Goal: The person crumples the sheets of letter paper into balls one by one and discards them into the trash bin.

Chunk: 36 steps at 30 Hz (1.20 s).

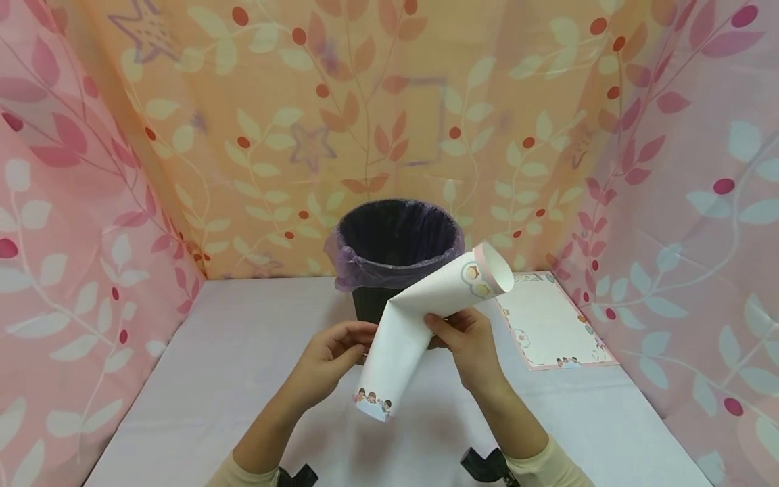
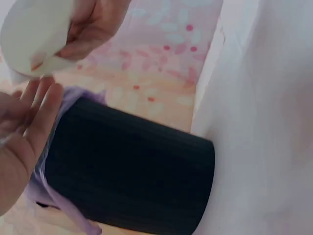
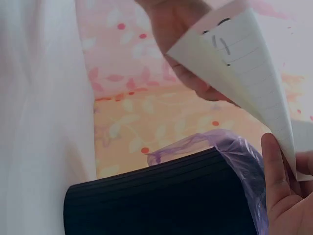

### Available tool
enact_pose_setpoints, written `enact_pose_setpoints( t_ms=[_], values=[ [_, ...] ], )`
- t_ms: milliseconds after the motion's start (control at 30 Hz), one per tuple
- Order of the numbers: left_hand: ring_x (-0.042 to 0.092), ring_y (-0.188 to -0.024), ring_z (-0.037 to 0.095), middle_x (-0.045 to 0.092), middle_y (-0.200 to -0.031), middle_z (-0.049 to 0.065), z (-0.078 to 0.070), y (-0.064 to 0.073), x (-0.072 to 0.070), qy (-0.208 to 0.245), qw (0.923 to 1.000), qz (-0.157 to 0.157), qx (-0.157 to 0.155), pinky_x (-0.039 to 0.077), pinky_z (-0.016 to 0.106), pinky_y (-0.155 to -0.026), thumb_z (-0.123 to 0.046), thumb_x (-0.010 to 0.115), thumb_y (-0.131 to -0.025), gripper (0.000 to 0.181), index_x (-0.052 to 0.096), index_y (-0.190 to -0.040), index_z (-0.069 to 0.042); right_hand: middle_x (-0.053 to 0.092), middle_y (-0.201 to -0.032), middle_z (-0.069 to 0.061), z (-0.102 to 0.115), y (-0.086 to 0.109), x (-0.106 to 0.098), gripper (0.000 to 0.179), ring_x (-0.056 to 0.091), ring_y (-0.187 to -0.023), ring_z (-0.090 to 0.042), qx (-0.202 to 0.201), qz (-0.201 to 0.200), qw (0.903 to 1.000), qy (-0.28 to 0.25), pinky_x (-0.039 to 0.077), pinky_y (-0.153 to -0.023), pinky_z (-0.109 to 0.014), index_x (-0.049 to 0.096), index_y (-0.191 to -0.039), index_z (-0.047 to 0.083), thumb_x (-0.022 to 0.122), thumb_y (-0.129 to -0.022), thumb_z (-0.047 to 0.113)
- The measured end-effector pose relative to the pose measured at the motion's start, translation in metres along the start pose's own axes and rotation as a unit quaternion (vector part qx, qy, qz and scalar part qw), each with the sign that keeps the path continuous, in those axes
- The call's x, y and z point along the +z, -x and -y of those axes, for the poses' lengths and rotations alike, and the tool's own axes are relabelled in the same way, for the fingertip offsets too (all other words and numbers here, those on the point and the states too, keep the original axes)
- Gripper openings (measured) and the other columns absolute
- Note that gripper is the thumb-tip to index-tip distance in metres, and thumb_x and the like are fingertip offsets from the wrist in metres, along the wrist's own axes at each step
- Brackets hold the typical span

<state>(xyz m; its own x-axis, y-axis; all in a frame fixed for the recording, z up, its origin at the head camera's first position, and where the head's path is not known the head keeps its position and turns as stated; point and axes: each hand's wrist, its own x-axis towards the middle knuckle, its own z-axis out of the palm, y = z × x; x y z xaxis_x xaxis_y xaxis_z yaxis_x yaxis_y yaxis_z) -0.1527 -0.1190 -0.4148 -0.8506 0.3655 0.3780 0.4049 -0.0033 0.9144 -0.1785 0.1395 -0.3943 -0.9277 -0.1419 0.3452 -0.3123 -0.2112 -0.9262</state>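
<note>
Between both hands (image 1: 402,345), the rolled paper (image 1: 420,318) bends upward

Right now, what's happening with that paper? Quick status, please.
Left hand and right hand both grip the rolled paper sheet, bent at its middle. Lined bin stands just behind. Second sheet lies flat, off to the right. Nothing between.
</note>
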Motion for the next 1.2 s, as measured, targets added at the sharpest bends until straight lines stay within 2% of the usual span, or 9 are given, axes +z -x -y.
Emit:
enact_pose_setpoints(
  t_ms=[133, 333, 467, 633, 800, 900, 1000, 1100, 1200],
  values=[
    [0.069, -0.110, 0.023, 0.067, -0.125, 0.019, 0.005, 0.000, -0.004, 0.017, 0.9991, 0.034, 0.021, 0.061, 0.036, -0.089, 0.006, 0.068, -0.094, 0.049, 0.057, -0.140, -0.005, 0.074, -0.101, -0.010, -0.001, 0.000, 0.002, 0.026, 0.076, -0.084, -0.026, 0.021, -0.008, 0.9993, -0.030, 0.064, -0.067, -0.043, 0.066, -0.118, -0.002, 0.073, -0.092, 0.001],
    [0.060, -0.126, 0.020, 0.051, -0.145, 0.026, 0.006, -0.001, 0.002, 0.055, 0.9975, 0.018, 0.041, 0.055, 0.032, -0.101, 0.007, 0.075, -0.088, 0.080, 0.037, -0.156, -0.004, 0.072, -0.100, -0.015, -0.009, 0.005, 0.012, 0.030, 0.075, -0.077, -0.027, 0.060, -0.010, 0.9981, -0.010, 0.064, -0.064, -0.039, 0.066, -0.119, -0.006, 0.074, -0.092, 0.003],
    [0.054, -0.135, 0.017, 0.040, -0.154, 0.030, 0.005, -0.002, 0.009, 0.111, 0.9934, 0.001, 0.029, 0.049, 0.030, -0.108, 0.011, 0.071, -0.088, 0.086, 0.026, -0.160, -0.002, 0.073, -0.101, -0.018, -0.014, 0.011, 0.022, 0.032, 0.075, -0.078, -0.027, 0.074, 0.001, 0.9972, 0.012, 0.064, -0.065, -0.039, 0.068, -0.119, -0.005, 0.076, -0.090, 0.006],
    [0.062, -0.122, 0.016, 0.053, -0.143, 0.023, 0.002, -0.002, 0.015, 0.115, 0.9915, -0.062, -0.003, 0.055, 0.028, -0.099, 0.004, 0.070, -0.093, 0.071, 0.037, -0.155, 0.001, 0.075, -0.095, -0.012, -0.021, 0.018, 0.030, 0.024, 0.073, -0.077, -0.022, 0.053, 0.027, 0.9979, 0.028, 0.064, -0.066, -0.037, 0.072, -0.113, -0.006, 0.074, -0.091, 0.003],
    [0.068, -0.104, 0.017, 0.067, -0.117, 0.009, 0.002, -0.002, 0.017, 0.109, 0.9862, -0.120, -0.031, 0.060, 0.030, -0.091, -0.004, 0.075, -0.092, 0.045, 0.060, -0.133, 0.002, 0.076, -0.094, -0.019, -0.025, 0.023, 0.033, 0.018, 0.076, -0.079, -0.029, 0.008, 0.090, 0.9953, 0.033, 0.064, -0.071, -0.042, 0.072, -0.110, -0.011, 0.066, -0.095, -0.003],
    [0.068, -0.096, 0.017, 0.070, -0.106, 0.006, 0.002, -0.003, 0.017, 0.104, 0.9815, -0.155, -0.043, 0.060, 0.029, -0.085, -0.006, 0.077, -0.090, 0.029, 0.065, -0.115, 0.002, 0.076, -0.098, -0.023, -0.024, 0.022, 0.033, 0.019, 0.077, -0.084, -0.031, -0.018, 0.151, 0.9869, 0.054, 0.064, -0.075, -0.045, 0.072, -0.113, -0.008, 0.064, -0.098, -0.002],
    [0.068, -0.094, 0.018, 0.071, -0.101, 0.005, 0.001, -0.003, 0.015, 0.094, 0.9752, -0.193, -0.055, 0.060, 0.029, -0.083, -0.007, 0.078, -0.090, 0.020, 0.066, -0.103, 0.000, 0.074, -0.104, -0.018, -0.020, 0.020, 0.030, 0.019, 0.075, -0.089, -0.026, -0.048, 0.204, 0.9720, 0.106, 0.064, -0.079, -0.042, 0.072, -0.116, -0.003, 0.062, -0.100, 0.001],
    [0.068, -0.097, 0.021, 0.071, -0.102, 0.006, -0.001, -0.003, 0.014, 0.085, 0.9711, -0.215, -0.059, 0.060, 0.031, -0.083, -0.007, 0.080, -0.088, 0.019, 0.064, -0.097, 0.000, 0.071, -0.109, -0.014, -0.014, 0.018, 0.025, 0.025, 0.072, -0.095, -0.028, -0.054, 0.227, 0.9622, 0.141, 0.063, -0.083, -0.039, 0.066, -0.125, 0.001, 0.063, -0.102, 0.010],
    [0.068, -0.093, 0.019, 0.070, -0.096, 0.006, -0.001, -0.002, 0.014, 0.079, 0.9696, -0.227, -0.048, 0.061, 0.030, -0.079, -0.003, 0.081, -0.086, 0.020, 0.062, -0.090, 0.002, 0.068, -0.118, -0.014, -0.009, 0.017, 0.023, 0.045, 0.070, -0.101, -0.029, -0.043, 0.215, 0.9667, 0.132, 0.062, -0.087, -0.037, 0.055, -0.139, 0.002, 0.070, -0.099, 0.018]
  ],
)
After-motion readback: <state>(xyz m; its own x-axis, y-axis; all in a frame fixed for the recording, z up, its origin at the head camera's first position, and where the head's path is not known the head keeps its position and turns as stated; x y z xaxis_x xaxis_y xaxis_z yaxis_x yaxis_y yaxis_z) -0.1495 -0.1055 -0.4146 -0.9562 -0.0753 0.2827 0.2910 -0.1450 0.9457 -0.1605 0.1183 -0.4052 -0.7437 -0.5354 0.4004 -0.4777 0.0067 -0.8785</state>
